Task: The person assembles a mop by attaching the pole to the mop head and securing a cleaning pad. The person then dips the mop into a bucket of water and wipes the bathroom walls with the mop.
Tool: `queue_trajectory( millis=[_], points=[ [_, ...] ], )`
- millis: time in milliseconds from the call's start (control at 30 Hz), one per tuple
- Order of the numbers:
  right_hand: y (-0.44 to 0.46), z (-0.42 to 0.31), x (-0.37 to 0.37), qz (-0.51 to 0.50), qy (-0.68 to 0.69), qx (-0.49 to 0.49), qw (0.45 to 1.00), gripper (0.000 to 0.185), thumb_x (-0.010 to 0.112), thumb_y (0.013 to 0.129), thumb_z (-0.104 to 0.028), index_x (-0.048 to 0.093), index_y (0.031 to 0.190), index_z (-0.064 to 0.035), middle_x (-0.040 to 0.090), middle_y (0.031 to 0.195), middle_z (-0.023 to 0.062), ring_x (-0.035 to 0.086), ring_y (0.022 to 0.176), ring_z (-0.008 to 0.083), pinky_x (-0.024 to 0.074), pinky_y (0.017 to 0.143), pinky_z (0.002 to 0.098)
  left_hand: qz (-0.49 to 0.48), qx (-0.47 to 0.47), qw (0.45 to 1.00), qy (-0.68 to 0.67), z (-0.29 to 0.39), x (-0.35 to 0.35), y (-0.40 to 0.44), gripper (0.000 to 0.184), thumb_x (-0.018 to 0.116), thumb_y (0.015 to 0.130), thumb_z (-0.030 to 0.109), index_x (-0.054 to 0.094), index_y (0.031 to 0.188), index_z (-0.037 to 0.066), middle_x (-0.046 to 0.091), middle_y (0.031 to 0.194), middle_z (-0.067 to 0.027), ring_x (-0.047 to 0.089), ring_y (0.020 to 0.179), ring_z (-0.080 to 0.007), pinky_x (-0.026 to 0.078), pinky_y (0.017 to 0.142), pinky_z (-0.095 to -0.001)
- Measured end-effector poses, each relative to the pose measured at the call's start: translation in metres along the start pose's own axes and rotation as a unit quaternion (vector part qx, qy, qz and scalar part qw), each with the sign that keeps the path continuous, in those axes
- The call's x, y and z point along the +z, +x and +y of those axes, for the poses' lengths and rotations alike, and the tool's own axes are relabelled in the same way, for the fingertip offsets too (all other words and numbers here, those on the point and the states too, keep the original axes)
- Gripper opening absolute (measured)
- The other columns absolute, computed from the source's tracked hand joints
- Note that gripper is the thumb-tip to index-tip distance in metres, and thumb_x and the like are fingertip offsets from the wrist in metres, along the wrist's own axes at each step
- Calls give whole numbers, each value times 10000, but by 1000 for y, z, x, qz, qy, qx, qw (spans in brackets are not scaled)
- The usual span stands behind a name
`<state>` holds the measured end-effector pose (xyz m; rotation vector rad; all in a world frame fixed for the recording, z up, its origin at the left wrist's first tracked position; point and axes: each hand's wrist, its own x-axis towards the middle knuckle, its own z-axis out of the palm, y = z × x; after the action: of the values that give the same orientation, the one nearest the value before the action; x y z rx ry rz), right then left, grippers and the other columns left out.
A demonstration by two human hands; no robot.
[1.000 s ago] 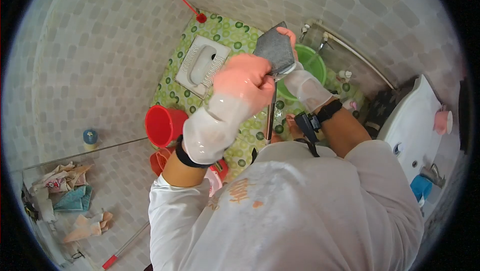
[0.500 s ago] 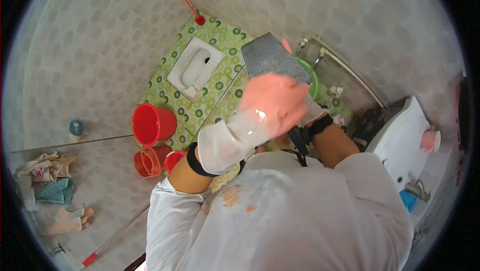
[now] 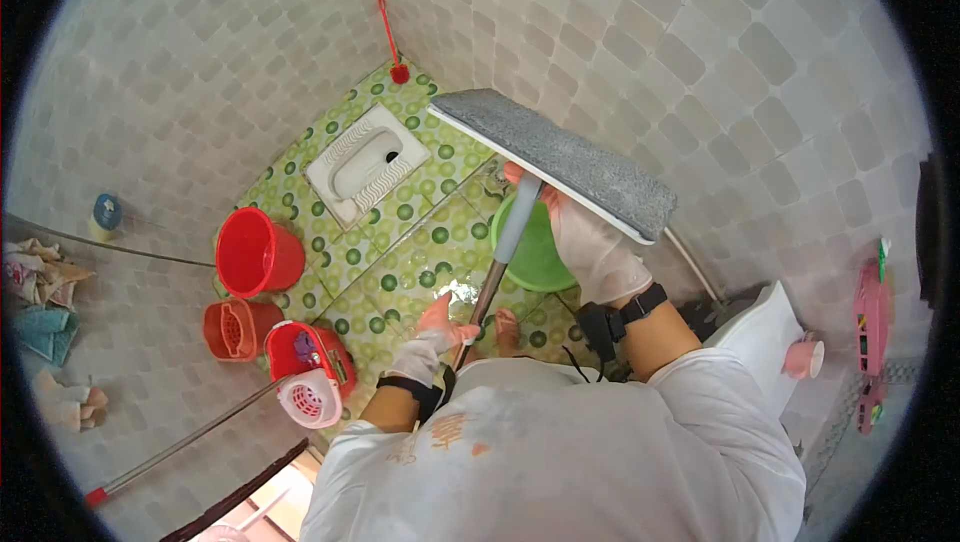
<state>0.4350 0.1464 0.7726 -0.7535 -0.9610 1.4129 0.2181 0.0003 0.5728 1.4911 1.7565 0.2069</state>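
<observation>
A flat mop with a grey pad (image 3: 560, 147) is raised, its pad tilted upward and its metal pole slanting down toward my body. My right hand (image 3: 545, 197), in a pink and white glove, grips the mop by the pole's upper end under the pad; the pad's edge and pole partly hide its fingers. Lower down, my gloved left hand (image 3: 440, 327) is round the pole, thumb across it. Behind my right hand a green basin (image 3: 535, 247) stands on the green-patterned floor.
A squat toilet (image 3: 365, 167) lies ahead, with a red brush (image 3: 399, 72) in the corner. At left stand a red bucket (image 3: 260, 252), an orange basket (image 3: 240, 330) and a red mop bucket (image 3: 330, 357). A white sink (image 3: 765, 342) is at right; cloths (image 3: 45, 327) lie far left.
The mop pad has turned from a flat, foreshortened view to a long tilted one, higher and further right. My left hand has moved from beside the pad down to the pole.
</observation>
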Motion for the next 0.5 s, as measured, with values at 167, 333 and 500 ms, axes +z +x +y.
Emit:
queue_trajectory(
  millis=[167, 333, 500],
  points=[
    [3, 1, 10, -1, 57, 74, 996, 273, 471, 952, -176, 561, 1078, 48, 607, 1056, 160, 606, 973, 262, 483, 929, 386, -200, -26, 944, -261, -69, 89, 22, 617, 758, 698, 393, 549, 1141, 16, 585, 1183, -146, 500, 1157, -245, 292, 1046, -316],
    [33, 41, -38, 98, 136, 133, 977, 273, 501, 924, -150, 532, 1074, 76, 582, 1066, 186, 589, 1005, 315, 491, 922, 446, -95, 67, 977, -181, -80, 108, -12, 321, 697, 765, 352, 608, 789, 44, 651, 755, -60, 598, 748, -167, 300, 964, -323],
    [14, 135, -132, 277, 240, 191, 911, 290, 530, 891, -112, 495, 1115, 69, 554, 1078, 182, 561, 1044, 349, 472, 935, 486, -165, -148, 962, -158, -57, 48, -71, 448, 641, 781, 455, 640, 1010, 71, 635, 780, -144, 601, 736, -322, 485, 696, -395]
  ],
)
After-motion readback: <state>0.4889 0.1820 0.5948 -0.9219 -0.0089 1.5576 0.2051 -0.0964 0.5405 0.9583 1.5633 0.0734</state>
